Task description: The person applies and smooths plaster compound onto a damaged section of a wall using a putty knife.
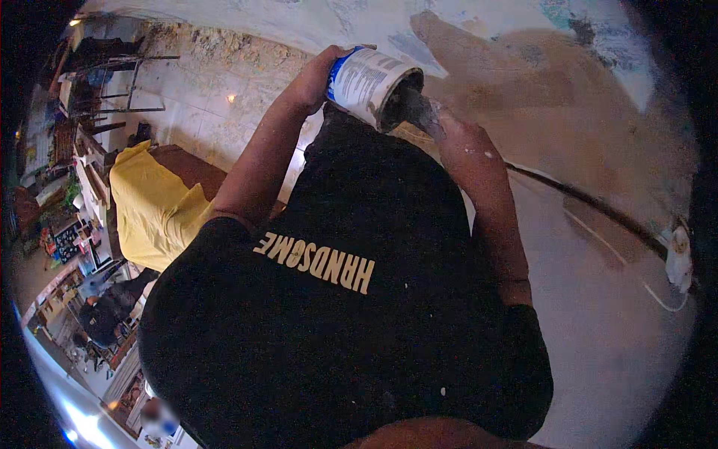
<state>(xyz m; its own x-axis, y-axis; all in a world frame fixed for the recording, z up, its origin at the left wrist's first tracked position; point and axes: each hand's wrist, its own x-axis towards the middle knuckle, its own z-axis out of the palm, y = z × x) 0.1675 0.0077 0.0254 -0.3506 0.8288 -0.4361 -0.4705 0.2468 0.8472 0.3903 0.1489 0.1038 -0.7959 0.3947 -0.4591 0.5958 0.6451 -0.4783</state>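
Note:
My left hand (313, 84) grips a white tub with a blue band (360, 82), tipped on its side with its open, grimy mouth to the right. My right hand (460, 133) is closed on a grey, plaster-smeared tool (422, 114), apparently a putty knife, whose blade reaches into the tub's mouth; its handle is mostly hidden. Both hands are in front of me, over my black shirt (336, 329) and dark trousers.
A patchy plastered wall (583, 90) fills the right, with a dark cable (568, 191) and white fitting (679, 254). At left are a yellow cloth (149, 194) over furniture, a metal frame (127, 82), cluttered items and a person in dark clothes (105, 322).

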